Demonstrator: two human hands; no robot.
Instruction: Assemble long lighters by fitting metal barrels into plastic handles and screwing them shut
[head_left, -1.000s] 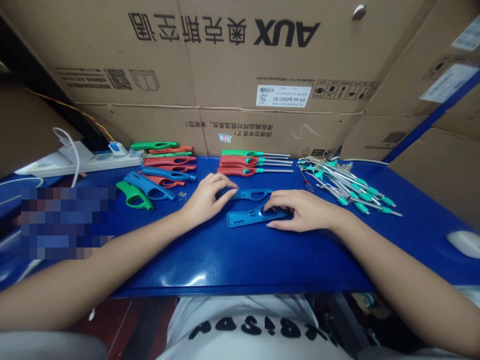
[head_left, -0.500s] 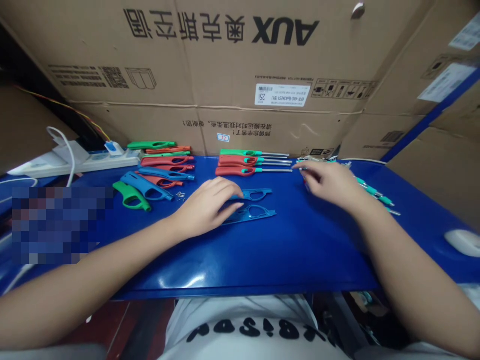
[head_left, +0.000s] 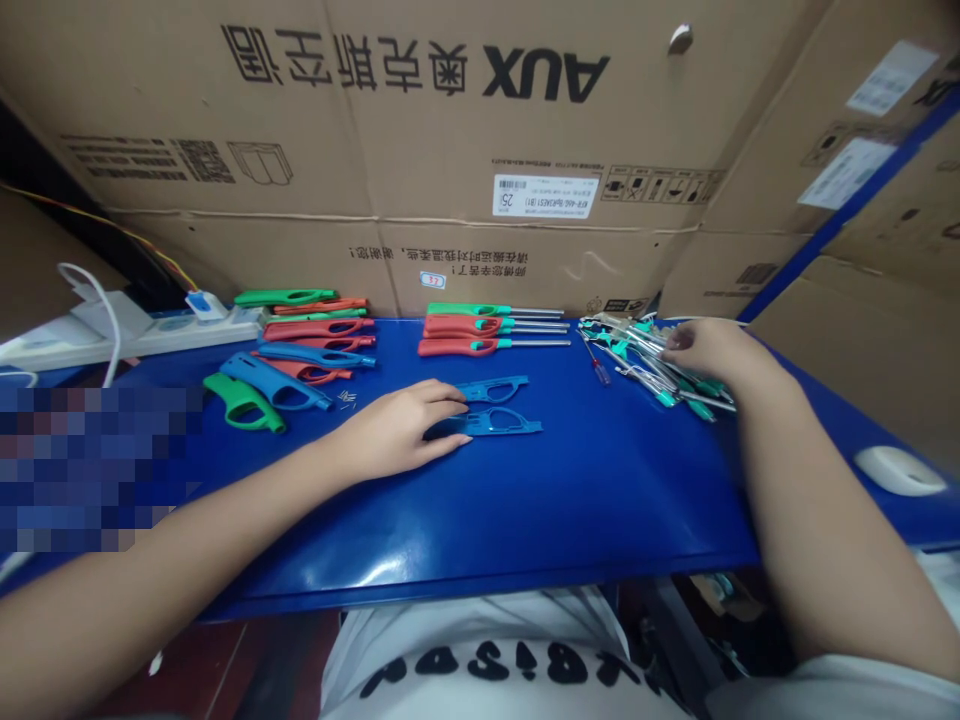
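Observation:
My left hand (head_left: 401, 425) lies over the left ends of two blue lighter casing halves, an upper one (head_left: 495, 389) and a lower one (head_left: 502, 421). Its fingers are stretched, with the thumb apart. Over at the right, my right hand (head_left: 709, 355) reaches into a pile of metal lighter tubes with teal fittings (head_left: 637, 365). Those fingers are curled together; what is between them is hidden. A small screwdriver (head_left: 600, 370) with a clear red and blue handle lies at the pile's left edge.
Several lighters with red or green handles (head_left: 457, 346) lie at the back. To their left are green, red and blue casings (head_left: 277, 383) and small screws (head_left: 347, 399). A power strip (head_left: 176, 331), white mouse (head_left: 898, 470) and cardboard wall (head_left: 420, 180) border the blue table (head_left: 525, 520).
My right hand has moved right, from beside the screwdriver to the middle of the tube pile, uncovering the screwdriver. My left hand's fingers have shifted slightly on the blue halves. The view has turned slightly.

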